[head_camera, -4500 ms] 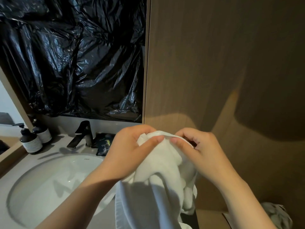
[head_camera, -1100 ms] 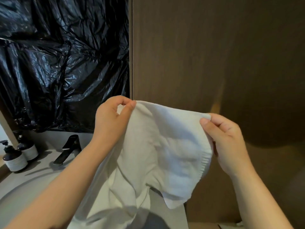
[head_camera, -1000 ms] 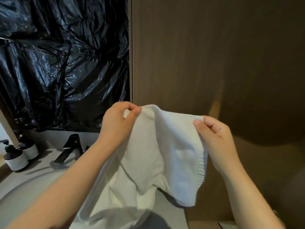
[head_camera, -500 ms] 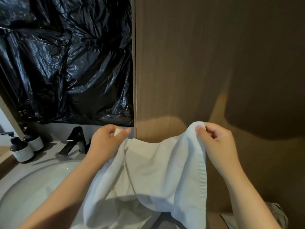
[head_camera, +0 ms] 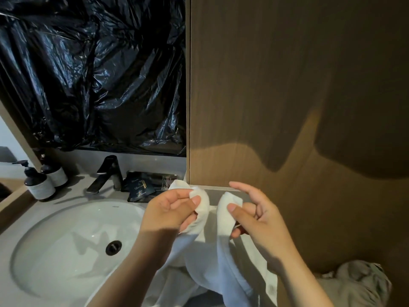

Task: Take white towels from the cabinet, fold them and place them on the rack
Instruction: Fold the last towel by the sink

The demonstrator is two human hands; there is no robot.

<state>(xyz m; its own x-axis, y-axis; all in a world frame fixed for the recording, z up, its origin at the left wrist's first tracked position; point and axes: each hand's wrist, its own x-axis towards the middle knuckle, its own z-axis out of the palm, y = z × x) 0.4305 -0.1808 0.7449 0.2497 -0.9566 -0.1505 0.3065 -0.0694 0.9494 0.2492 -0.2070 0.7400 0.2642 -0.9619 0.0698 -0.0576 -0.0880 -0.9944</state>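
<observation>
A white towel point(head_camera: 210, 269) hangs between my two hands above the right end of the counter. My left hand point(head_camera: 170, 212) pinches one top corner between thumb and fingers. My right hand point(head_camera: 254, 214) pinches the other corner, its index finger lifted free. The two corners stand close together, a narrow gap between them, and the cloth sags in folds below my wrists. The tall wooden cabinet point(head_camera: 287, 96) rises directly behind my hands with its door closed. No rack is in view.
A white round sink point(head_camera: 55, 251) fills the lower left, with a black faucet point(head_camera: 108, 173) behind it. Two dark pump bottles point(head_camera: 42, 181) stand at the far left. Dark sachets point(head_camera: 141, 187) lie beside the faucet. Black plastic sheeting point(head_camera: 93, 74) covers the mirror. A grey cloth point(head_camera: 363, 282) lies at lower right.
My hands have dropped lower and moved toward each other, bringing the towel's two top corners nearly together. The spread cloth now hangs in a narrow fold.
</observation>
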